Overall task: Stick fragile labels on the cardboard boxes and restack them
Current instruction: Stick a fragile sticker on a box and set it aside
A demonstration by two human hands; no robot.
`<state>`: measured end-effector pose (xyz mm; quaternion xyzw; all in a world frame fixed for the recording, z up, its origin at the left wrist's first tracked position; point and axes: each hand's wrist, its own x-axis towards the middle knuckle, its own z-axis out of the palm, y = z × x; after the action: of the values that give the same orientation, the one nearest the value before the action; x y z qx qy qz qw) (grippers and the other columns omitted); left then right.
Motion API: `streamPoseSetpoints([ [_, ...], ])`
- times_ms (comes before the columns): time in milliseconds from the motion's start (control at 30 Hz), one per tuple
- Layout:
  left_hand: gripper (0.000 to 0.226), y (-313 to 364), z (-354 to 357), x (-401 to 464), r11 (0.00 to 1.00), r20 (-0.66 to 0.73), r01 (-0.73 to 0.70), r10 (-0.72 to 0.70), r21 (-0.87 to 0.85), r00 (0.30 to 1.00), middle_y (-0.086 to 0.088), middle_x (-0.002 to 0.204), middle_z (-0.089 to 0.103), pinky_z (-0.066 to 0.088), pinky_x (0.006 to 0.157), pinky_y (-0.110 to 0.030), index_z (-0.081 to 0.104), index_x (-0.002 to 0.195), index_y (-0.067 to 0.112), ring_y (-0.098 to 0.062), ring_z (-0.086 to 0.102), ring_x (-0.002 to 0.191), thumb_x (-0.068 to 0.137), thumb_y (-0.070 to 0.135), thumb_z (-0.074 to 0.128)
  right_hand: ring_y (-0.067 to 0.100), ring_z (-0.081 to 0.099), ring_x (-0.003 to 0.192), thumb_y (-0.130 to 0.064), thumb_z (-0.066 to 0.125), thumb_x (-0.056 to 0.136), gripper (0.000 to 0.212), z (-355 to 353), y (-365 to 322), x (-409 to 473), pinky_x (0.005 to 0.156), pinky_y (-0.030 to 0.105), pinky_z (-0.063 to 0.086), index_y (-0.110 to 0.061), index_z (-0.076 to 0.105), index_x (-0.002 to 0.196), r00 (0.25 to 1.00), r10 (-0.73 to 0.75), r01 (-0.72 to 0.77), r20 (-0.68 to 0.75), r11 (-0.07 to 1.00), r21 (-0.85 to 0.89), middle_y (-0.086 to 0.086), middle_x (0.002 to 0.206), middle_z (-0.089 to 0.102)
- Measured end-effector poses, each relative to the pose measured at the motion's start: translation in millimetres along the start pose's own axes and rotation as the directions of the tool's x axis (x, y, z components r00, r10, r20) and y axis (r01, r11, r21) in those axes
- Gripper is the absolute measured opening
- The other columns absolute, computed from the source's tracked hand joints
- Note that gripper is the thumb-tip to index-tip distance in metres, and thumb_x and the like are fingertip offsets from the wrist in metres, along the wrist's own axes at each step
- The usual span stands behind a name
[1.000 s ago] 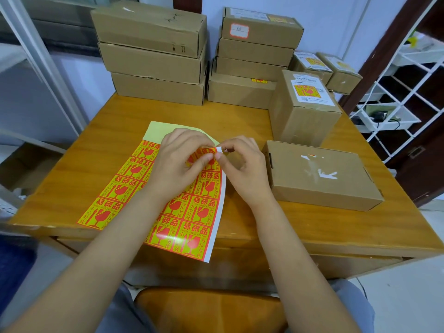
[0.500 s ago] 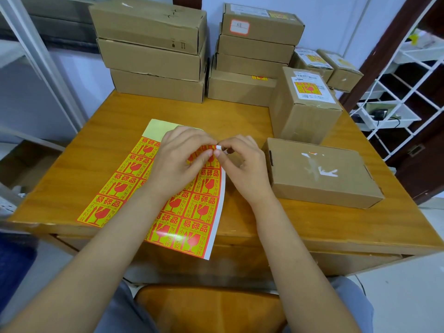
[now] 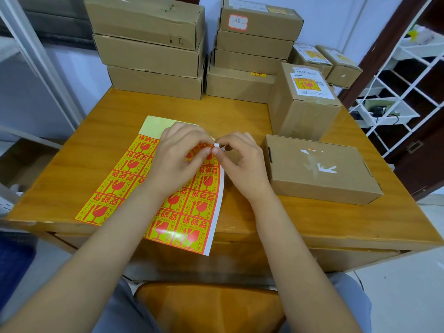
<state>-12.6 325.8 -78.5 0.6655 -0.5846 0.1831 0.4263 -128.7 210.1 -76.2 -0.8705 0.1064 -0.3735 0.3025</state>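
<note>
While your left hand (image 3: 179, 159) lies over the fragile label sheet (image 3: 153, 191) with its thumb and forefinger pinching a label at the sheet's upper right corner, your right hand (image 3: 240, 162) pinches the white backing edge just beside it, its fingertips (image 3: 217, 150) meeting those of the left; this looks like a grip meant to pull sticker and liner apart, with the left hand's weight keeping the sheet from sliding on the wooden table (image 3: 72, 152). The sheet sits at the table's 6 o'clock edge and overhangs it toward you. Each label is yellow with a red broken wine glass, large red Chinese characters and a small line that seems to read "HANDLE WITH CARE". The flat cardboard box (image 3: 319, 169) lies close at 3 o'clock of your hands, probably set there as the next to be labelled; its top shows only torn white tape remnants. Behind it at 1 o'clock an upright box (image 3: 302, 104) already carries a fragile label on a white shipping label too small to read. At 12 o'clock stand two stacks of boxes (image 3: 153, 49); the right-hand one's top box (image 3: 259, 19) bears a red-bordered white tag with illegible handwriting.
</note>
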Motion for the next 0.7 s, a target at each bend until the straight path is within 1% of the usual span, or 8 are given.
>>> streamPoseSetpoints([
  [233,0.006,0.3,-1.1,-0.2,1.000,-0.005,-0.012,0.012,0.000,1.000,-0.003,0.096,0.067,0.044,0.081,-0.043,0.067,0.091,0.010,-0.023,0.058,0.096,0.088,0.014,0.065,0.009,0.049,0.086,-0.024,0.062,0.088,0.013,-1.0,-0.9,-0.6,0.075,0.015,0.036,-0.012,0.066,0.089,0.999,0.039,-0.040,0.007,0.999,0.033,-0.010,0.087,0.059],
  [467,0.010,-2.0,-1.1,-0.8,1.000,0.039,0.002,-0.002,0.018,0.999,-0.002,0.099,0.066,0.044,0.081,-0.040,0.068,0.090,0.011,-0.021,0.055,0.099,0.089,0.018,0.062,0.013,0.050,0.091,-0.025,0.061,0.087,0.015,-1.8,0.5,0.2,0.077,0.008,0.031,-0.012,0.067,0.089,0.994,0.096,-0.095,-0.048,0.995,0.029,-0.008,0.090,0.059],
  [700,0.010,-3.8,-0.5,-0.8,1.000,0.069,0.023,-0.025,0.019,0.997,-0.002,0.101,0.064,0.044,0.081,-0.040,0.067,0.091,0.010,-0.020,0.053,0.100,0.089,0.018,0.060,0.011,0.049,0.096,-0.023,0.060,0.088,0.013,-0.9,0.9,0.7,0.078,0.012,0.035,-0.012,0.066,0.092,0.979,0.196,-0.194,-0.059,0.980,0.037,-0.005,0.095,0.058],
])
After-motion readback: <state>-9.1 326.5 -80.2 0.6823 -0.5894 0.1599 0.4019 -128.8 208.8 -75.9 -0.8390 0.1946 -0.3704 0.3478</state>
